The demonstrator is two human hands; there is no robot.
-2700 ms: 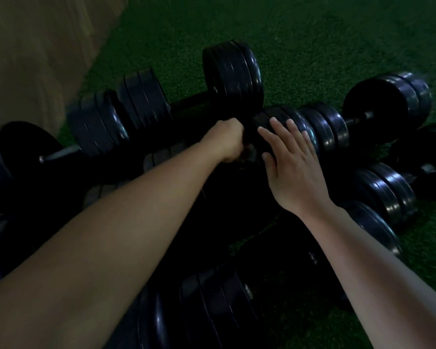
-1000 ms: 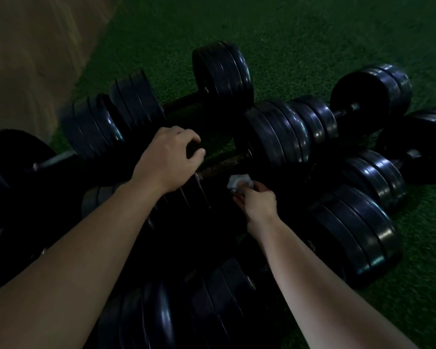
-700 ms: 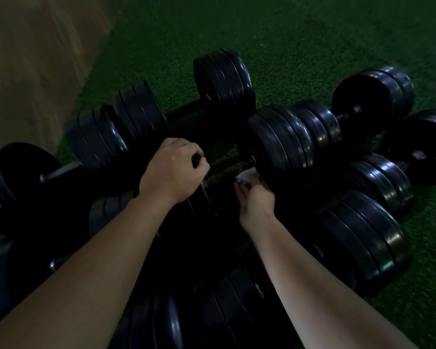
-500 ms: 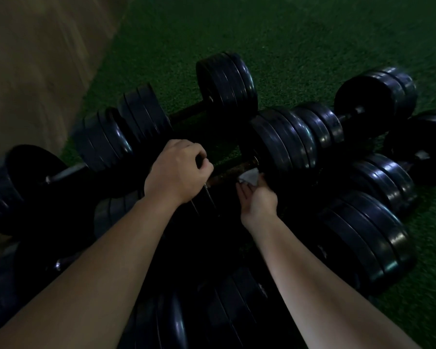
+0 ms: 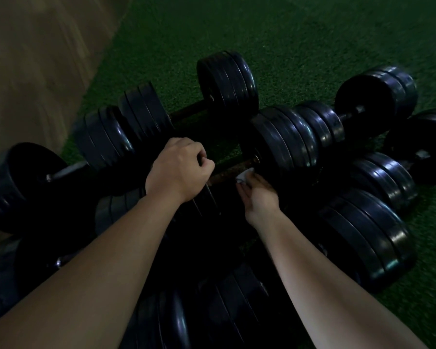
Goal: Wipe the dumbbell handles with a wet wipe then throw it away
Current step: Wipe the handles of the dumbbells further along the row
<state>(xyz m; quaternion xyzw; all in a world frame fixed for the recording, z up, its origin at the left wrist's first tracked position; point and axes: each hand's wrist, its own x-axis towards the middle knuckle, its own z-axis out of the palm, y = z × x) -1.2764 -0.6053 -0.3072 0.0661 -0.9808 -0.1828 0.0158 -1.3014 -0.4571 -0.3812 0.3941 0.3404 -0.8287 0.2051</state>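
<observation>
Head view: our right hand (image 5: 258, 195) pinches wet wipe (image 5: 244, 175) on rusty handle (image 5: 227, 172), just beside plates (image 5: 285, 144); left hand (image 5: 179, 170) curled, its grip unclear. Risk: handle rolls, wipe slips down among plates.

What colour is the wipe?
The wipe is white, clearest in the head view.

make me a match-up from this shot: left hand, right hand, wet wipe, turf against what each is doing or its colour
1 left hand
2 right hand
3 wet wipe
4 turf

a green
b white, at the rusty handle
c holds the wet wipe
d grips the dumbbell's left end

Pairs: 1-d, 2-c, 3-b, 4-a
</observation>
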